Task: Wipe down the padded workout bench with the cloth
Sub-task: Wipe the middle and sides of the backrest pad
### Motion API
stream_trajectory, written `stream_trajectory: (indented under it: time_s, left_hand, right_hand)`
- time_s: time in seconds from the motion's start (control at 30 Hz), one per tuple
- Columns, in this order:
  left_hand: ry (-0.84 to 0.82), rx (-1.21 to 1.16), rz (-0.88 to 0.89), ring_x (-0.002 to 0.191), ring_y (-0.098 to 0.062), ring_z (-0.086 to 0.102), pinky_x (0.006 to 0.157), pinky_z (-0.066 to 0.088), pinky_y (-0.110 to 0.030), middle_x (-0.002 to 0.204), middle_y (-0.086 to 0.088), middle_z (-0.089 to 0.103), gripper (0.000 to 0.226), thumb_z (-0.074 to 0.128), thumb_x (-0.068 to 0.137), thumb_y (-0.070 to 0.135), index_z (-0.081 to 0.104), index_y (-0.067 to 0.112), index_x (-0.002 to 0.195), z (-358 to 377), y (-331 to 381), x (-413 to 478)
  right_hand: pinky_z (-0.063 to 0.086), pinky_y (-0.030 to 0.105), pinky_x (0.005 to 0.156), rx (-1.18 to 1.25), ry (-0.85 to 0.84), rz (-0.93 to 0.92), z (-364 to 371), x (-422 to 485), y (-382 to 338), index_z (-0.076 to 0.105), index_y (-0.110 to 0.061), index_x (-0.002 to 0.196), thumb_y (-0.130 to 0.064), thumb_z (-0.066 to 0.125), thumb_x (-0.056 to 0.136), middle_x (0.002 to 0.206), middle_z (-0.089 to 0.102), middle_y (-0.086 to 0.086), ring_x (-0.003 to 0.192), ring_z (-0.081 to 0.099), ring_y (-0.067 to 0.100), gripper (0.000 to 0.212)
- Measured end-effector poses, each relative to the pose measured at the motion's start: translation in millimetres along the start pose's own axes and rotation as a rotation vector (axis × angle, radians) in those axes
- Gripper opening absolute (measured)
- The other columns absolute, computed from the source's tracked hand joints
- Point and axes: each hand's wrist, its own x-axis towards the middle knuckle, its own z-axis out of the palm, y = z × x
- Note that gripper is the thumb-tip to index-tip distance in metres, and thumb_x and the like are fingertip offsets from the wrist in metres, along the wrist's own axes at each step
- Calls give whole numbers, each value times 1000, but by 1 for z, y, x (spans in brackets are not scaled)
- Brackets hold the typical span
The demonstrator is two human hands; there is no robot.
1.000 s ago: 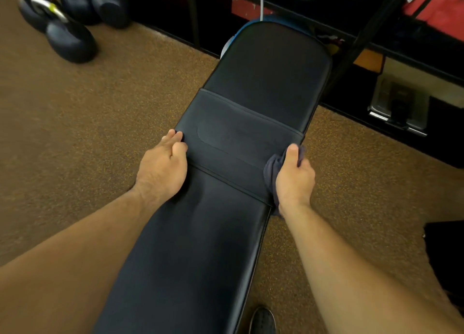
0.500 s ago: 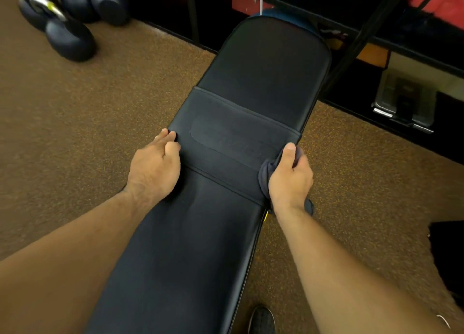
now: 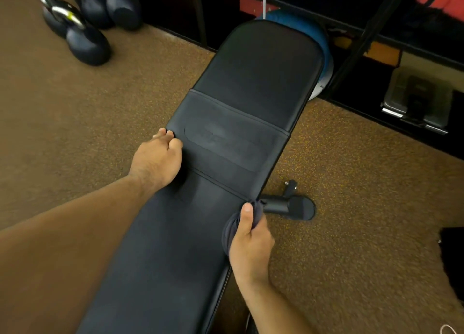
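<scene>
From the head camera, the padded bench [image 3: 226, 173] runs from the bottom left up to the top centre of the frame. Your right hand [image 3: 251, 246] has slid down the bench's right edge, from beside the stitched band to just below it, low and right of centre. Its fingers are clenched around the dark cloth [image 3: 229, 229], thumb on top, the cloth pressed to the side of the pad. Your left hand [image 3: 158, 158] stays braced on the left edge, fingers curled over the rim, holding nothing else. That stroke likely covers one stretch of the right edge; the near section and top look yet to do.
</scene>
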Motion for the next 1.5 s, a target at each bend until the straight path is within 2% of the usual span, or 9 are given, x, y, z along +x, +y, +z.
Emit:
stream_trajectory:
  time_s: [0.3, 0.43, 0.57, 0.73, 0.87, 1.0, 1.1, 1.3, 1.5]
  left_hand:
    - [-20, 116, -20, 136, -34, 32, 107, 23, -35, 154, -13, 30, 43, 26, 100, 19, 46, 2, 134, -1, 12, -2]
    - [8, 92, -9, 141, -29, 26, 111, 19, -31, 157, -8, 24, 48, 25, 100, 22, 41, 7, 142, 2, 5, 0]
    - [21, 15, 22, 143, -22, 23, 112, 15, -26, 157, -2, 23, 49, 27, 100, 24, 38, 12, 146, 3, -2, 2]
    - [15, -122, 45, 140, -16, 30, 111, 17, -24, 151, 6, 37, 47, 36, 97, 31, 46, 24, 142, -5, -23, 2]
    - [41, -145, 60, 112, -25, 53, 88, 34, -28, 112, 1, 64, 31, 37, 95, 25, 64, 21, 109, -12, -52, -15]
    - [2, -136, -44, 97, -25, 52, 81, 33, -31, 102, -6, 63, 31, 35, 95, 28, 64, 18, 100, -11, -77, -26]
    - [-20, -153, -64, 114, -30, 51, 87, 34, -32, 110, -5, 60, 35, 36, 96, 30, 63, 25, 117, -10, -81, -27]
    - [-75, -225, -89, 133, -23, 41, 111, 27, -33, 143, 0, 50, 47, 38, 92, 39, 52, 31, 136, -11, -102, -21]
    - [-104, -309, -72, 135, -20, 39, 115, 24, -35, 144, 5, 48, 48, 38, 89, 42, 53, 36, 133, -13, -114, -18]
  right_hand:
    - [35, 17, 72, 94, -4, 173, 0, -25, 11, 62, -23, 106, -53, 29, 93, 97, 67, 2, 106, 59, 29, 47]
    - [35, 25, 86, 106, 103, 110, 8, 28, -8, 58, -11, 127, -41, 32, 101, 122, 63, 16, 114, 54, 34, 48]
    - [33, 16, 90, 109, 93, 26, 11, 22, 1, 53, -16, 132, -45, 34, 99, 126, 62, 5, 118, 53, 22, 48]
    - [34, 1, 73, 65, 4, -1, 5, -32, 22, 55, -39, 100, -55, 30, 93, 94, 63, -15, 87, 58, 4, 31]
    - [34, 11, 63, 50, 31, 75, -2, -36, 14, 61, -27, 102, -50, 31, 93, 81, 60, -14, 76, 56, 11, 39]
    - [38, 24, 89, 21, 223, 15, 11, 0, -5, 58, -9, 122, -39, 34, 101, 119, 64, 11, 112, 56, 28, 44]
    - [24, 25, 114, -70, 107, -48, 14, -5, -4, 33, -9, 147, -36, 38, 101, 152, 35, 7, 142, 29, 18, 53]
    - [5, -4, 100, -213, -45, -188, 2, -69, 29, 17, -17, 151, -43, 29, 94, 159, 15, -1, 140, 7, 0, 64]
    - [3, 40, 119, -536, -47, -365, 14, -26, 9, 14, -15, 152, -52, 13, 95, 160, -10, -4, 147, -8, 27, 68]
